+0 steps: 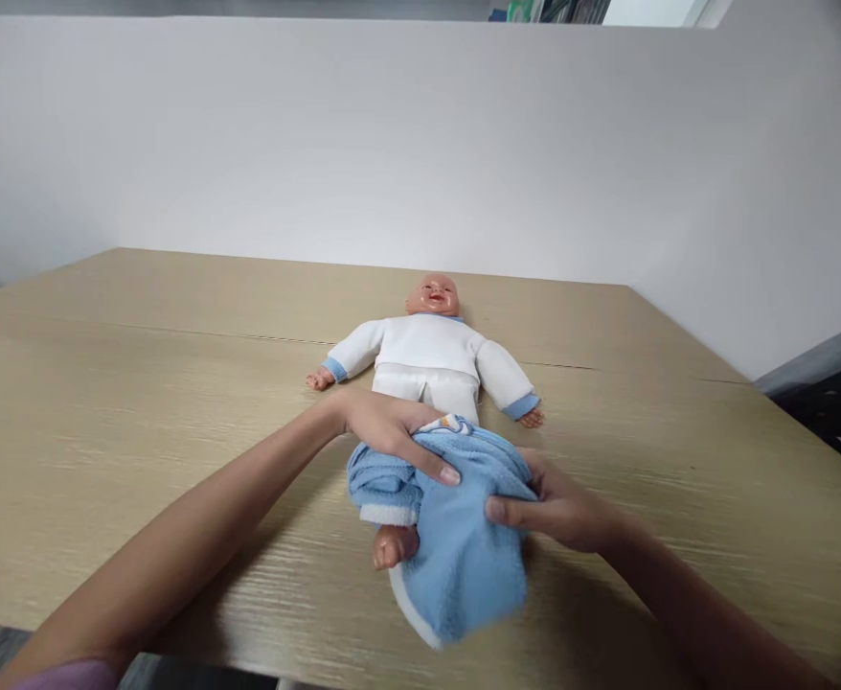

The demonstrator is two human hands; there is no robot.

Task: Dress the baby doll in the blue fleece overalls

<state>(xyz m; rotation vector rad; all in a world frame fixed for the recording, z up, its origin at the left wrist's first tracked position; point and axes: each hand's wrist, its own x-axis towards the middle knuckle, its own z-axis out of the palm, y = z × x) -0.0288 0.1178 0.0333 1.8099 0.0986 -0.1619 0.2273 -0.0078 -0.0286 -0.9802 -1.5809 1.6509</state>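
Observation:
A baby doll (429, 351) in a white long-sleeved top lies on its back on the wooden table (140, 402), head pointing away from me. Light blue fleece trousers (456, 537) are bunched around its legs, and one bare foot sticks out at the lower left of the cloth. My left hand (392, 431) grips the waistband of the trousers at the doll's left hip side, thumb pressed on the fabric. My right hand (554, 503) pinches the blue cloth on the other side, fingers closed on it.
A plain white wall (392, 144) rises behind the table's far edge. The table's front edge runs just below my arms. A dark area lies past the table's right edge (837, 412).

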